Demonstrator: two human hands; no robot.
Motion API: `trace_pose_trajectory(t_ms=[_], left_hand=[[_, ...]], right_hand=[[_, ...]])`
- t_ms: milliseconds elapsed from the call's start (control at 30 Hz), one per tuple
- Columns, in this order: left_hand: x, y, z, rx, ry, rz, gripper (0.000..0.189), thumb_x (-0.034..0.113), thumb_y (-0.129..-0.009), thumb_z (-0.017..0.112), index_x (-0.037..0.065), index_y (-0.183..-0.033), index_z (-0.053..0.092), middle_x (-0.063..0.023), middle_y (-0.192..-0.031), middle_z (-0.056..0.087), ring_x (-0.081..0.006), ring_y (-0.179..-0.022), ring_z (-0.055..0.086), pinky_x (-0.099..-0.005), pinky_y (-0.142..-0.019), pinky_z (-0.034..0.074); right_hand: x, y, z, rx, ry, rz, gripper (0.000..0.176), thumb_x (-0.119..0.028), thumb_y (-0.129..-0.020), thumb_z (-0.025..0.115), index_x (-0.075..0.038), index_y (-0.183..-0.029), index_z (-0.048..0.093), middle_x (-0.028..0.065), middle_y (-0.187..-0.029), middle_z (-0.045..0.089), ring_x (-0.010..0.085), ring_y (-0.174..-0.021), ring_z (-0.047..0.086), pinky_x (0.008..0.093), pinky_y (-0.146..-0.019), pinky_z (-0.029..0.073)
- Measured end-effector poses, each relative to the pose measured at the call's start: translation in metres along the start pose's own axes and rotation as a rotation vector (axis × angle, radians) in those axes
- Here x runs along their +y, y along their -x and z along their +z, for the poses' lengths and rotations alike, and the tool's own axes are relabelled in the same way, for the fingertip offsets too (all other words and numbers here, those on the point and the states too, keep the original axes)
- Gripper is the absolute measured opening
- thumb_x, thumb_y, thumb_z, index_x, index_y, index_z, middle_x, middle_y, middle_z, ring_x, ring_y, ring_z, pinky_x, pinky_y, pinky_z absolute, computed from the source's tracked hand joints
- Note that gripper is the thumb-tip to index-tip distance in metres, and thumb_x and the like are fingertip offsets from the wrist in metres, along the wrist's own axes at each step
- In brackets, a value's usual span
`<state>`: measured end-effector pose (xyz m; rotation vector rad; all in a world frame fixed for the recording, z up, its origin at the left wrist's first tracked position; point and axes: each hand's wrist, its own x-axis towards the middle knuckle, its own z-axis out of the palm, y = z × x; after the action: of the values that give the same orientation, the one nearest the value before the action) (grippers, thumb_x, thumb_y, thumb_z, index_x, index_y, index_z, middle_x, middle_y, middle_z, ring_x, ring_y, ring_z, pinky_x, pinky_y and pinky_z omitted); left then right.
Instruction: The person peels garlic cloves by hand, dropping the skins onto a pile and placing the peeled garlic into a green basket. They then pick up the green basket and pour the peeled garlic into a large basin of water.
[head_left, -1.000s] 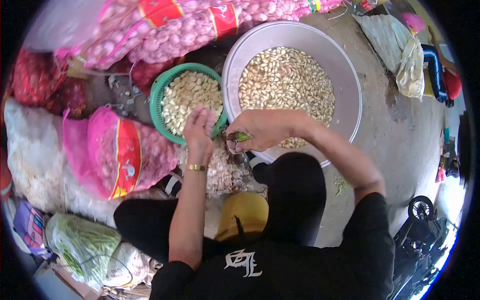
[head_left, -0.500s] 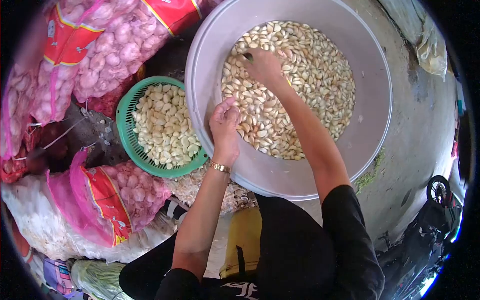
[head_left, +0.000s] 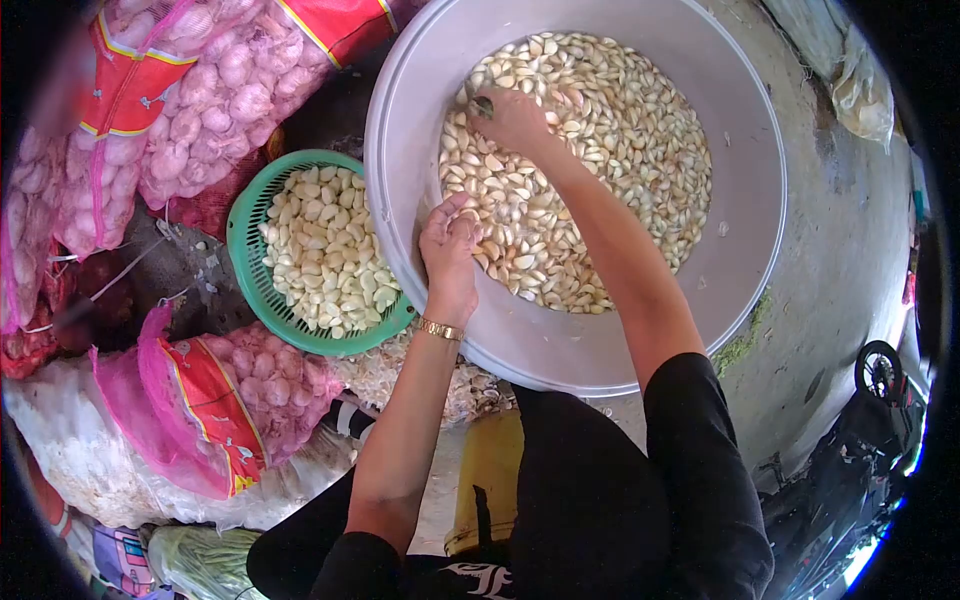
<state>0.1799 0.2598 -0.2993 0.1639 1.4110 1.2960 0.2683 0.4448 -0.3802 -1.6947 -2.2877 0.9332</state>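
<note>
A wide grey tub [head_left: 740, 250] holds many garlic cloves [head_left: 620, 150] lying in water, most in pale skins. My right hand [head_left: 512, 122] is over the cloves at the tub's upper left, its fingers closed around a small dark-ended thing [head_left: 483, 105]; I cannot tell what it is. Just inside the tub's left wall is my left hand [head_left: 450, 245], fingers curled together, with cloves right at the fingertips. A gold watch band [head_left: 440, 330] circles that wrist. Left of the tub, a green plastic basket [head_left: 245, 260] contains peeled white cloves [head_left: 325, 240].
Pink mesh sacks of garlic bulbs [head_left: 220, 100] fill the upper left, and another sack [head_left: 265, 370] lies below the basket. Garlic skins [head_left: 460, 390] litter the floor under the tub. A yellow bucket [head_left: 485, 470] stands between my legs. A motorcycle [head_left: 860, 460] is at far right.
My right hand has shifted slightly left and up over the cloves, and the dark-ended thing in it has turned. My left hand stays nearly in place. The whole view has tilted a little.
</note>
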Motion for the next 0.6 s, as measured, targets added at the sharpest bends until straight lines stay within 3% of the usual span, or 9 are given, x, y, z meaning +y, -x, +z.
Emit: trace_pose_trajectory(t_ms=[133, 200, 300, 333, 367, 433, 467, 500, 600], left_hand=[[-0.001, -0.001, -0.005, -0.035, -0.014, -0.017, 0.032, 0.003, -0.090, 0.054, -0.003, -0.121, 0.052, -0.0025, -0.096, 0.056, -0.0072, -0.081, 0.051, -0.0214, -0.075, 0.045], [0.000, -0.003, -0.006, -0.035, 0.001, -0.022, 0.031, 0.009, -0.093, 0.058, 0.000, -0.122, 0.053, -0.0038, -0.106, 0.056, -0.0082, -0.090, 0.053, -0.0244, -0.080, 0.046], [0.002, -0.005, -0.004, -0.001, 0.012, -0.071, 0.038, 0.022, -0.094, 0.062, 0.002, -0.125, 0.053, -0.0021, -0.114, 0.055, -0.0125, -0.100, 0.054, -0.0294, -0.090, 0.048], [0.000, -0.006, -0.005, -0.005, 0.013, -0.073, 0.038, 0.022, -0.094, 0.062, 0.002, -0.125, 0.053, -0.0021, -0.114, 0.055, -0.0125, -0.100, 0.054, -0.0294, -0.090, 0.048], [-0.003, -0.009, -0.006, -0.009, 0.032, -0.065, 0.038, 0.024, -0.094, 0.062, 0.002, -0.124, 0.054, -0.0020, -0.114, 0.056, -0.0130, -0.100, 0.054, -0.0292, -0.089, 0.049], [-0.009, -0.012, -0.003, -0.018, 0.056, -0.064, 0.039, 0.027, -0.095, 0.063, 0.002, -0.124, 0.055, -0.0018, -0.114, 0.056, -0.0134, -0.100, 0.054, -0.0290, -0.088, 0.049], [-0.011, -0.013, 0.000, -0.038, 0.093, -0.075, 0.037, 0.026, -0.095, 0.062, 0.002, -0.123, 0.056, -0.0020, -0.114, 0.056, -0.0137, -0.100, 0.055, -0.0294, -0.089, 0.050], [-0.011, -0.014, 0.001, -0.055, 0.127, -0.085, 0.036, 0.025, -0.096, 0.061, 0.002, -0.122, 0.056, -0.0021, -0.113, 0.057, -0.0139, -0.100, 0.055, -0.0298, -0.089, 0.050], [-0.006, -0.013, 0.013, -0.057, 0.258, -0.178, 0.035, 0.024, -0.095, 0.062, 0.002, -0.122, 0.055, -0.0032, -0.113, 0.057, -0.0138, -0.101, 0.056, -0.0313, -0.091, 0.051]], right_hand=[[-0.008, -0.007, 0.012, -0.050, -0.056, 0.067, 0.047, -0.032, -0.079, 0.071, -0.012, -0.121, 0.063, 0.0179, -0.106, 0.067, 0.0315, -0.102, 0.064, 0.0425, -0.088, 0.052], [-0.003, -0.002, 0.016, 0.096, -0.034, 0.017, 0.045, -0.033, -0.077, 0.072, -0.010, -0.116, 0.066, 0.0176, -0.099, 0.068, 0.0314, -0.095, 0.066, 0.0408, -0.083, 0.054], [0.000, 0.027, -0.024, 0.031, -0.273, 0.057, 0.043, -0.034, -0.076, 0.074, -0.007, -0.108, 0.068, 0.0185, -0.085, 0.068, 0.0329, -0.081, 0.068, 0.0406, -0.074, 0.054], [0.006, 0.036, -0.028, 0.016, -0.349, 0.098, 0.043, -0.036, -0.076, 0.075, -0.002, -0.102, 0.069, 0.0132, -0.074, 0.067, 0.0255, -0.065, 0.064, 0.0368, -0.062, 0.052], [0.011, 0.044, -0.031, 0.021, -0.345, 0.100, 0.043, -0.036, -0.076, 0.075, -0.002, -0.102, 0.069, 0.0132, -0.074, 0.067, 0.0255, -0.065, 0.064, 0.0368, -0.062, 0.052], [0.012, 0.064, -0.042, -0.052, -0.621, 0.278, 0.045, -0.039, -0.077, 0.075, 0.001, -0.096, 0.069, 0.0067, -0.072, 0.065, 0.0164, -0.061, 0.058, 0.0325, -0.056, 0.047], [0.011, 0.071, -0.045, -0.044, -0.593, 0.274, 0.042, -0.037, -0.079, 0.075, 0.001, -0.094, 0.069, 0.0032, -0.073, 0.063, 0.0100, -0.057, 0.048, 0.0271, -0.050, 0.041], [0.005, 0.079, -0.051, -0.041, -0.591, 0.274, 0.042, -0.037, -0.079, 0.075, 0.001, -0.094, 0.069, 0.0032, -0.073, 0.063, 0.0100, -0.057, 0.048, 0.0271, -0.050, 0.041], [-0.009, 0.097, -0.063, -0.241, -1.003, 0.399, 0.033, -0.032, -0.082, 0.074, -0.004, -0.098, 0.069, -0.0031, -0.064, 0.052, 0.0064, -0.053, 0.038, 0.0233, -0.046, 0.031]])
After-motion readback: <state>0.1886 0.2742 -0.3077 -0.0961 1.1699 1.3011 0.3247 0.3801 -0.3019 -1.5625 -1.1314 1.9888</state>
